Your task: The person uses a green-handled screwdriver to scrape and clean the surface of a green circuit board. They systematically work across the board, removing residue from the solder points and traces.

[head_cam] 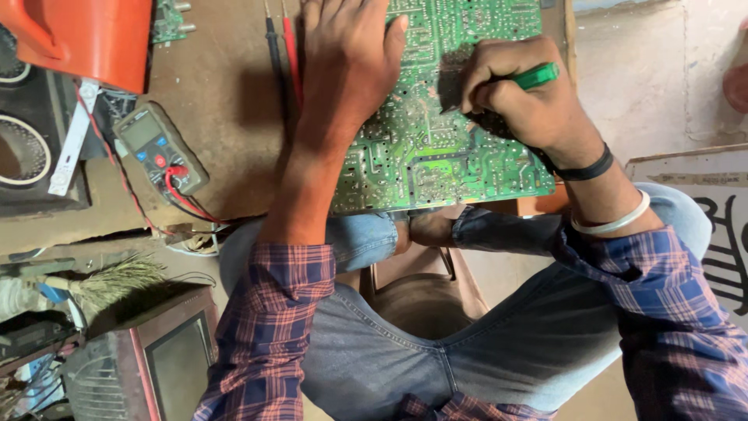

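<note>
Green circuit board [436,132] under flat, open left hand [351,58]; right hand [522,97] grips green-handled tool [536,76].

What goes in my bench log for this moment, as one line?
left hand: flat on circuit board | right hand: green-handled tool, tip on board | multimeter: left, untouched

The scene is evenly lit by soft daylight, brightest on the concrete floor [647,70] at upper right, with soft shadows cast leftward beside the left hand [347,62] and under the right hand [518,97]; focus is sharp, with slight wide-angle stretching at the edges.
</note>
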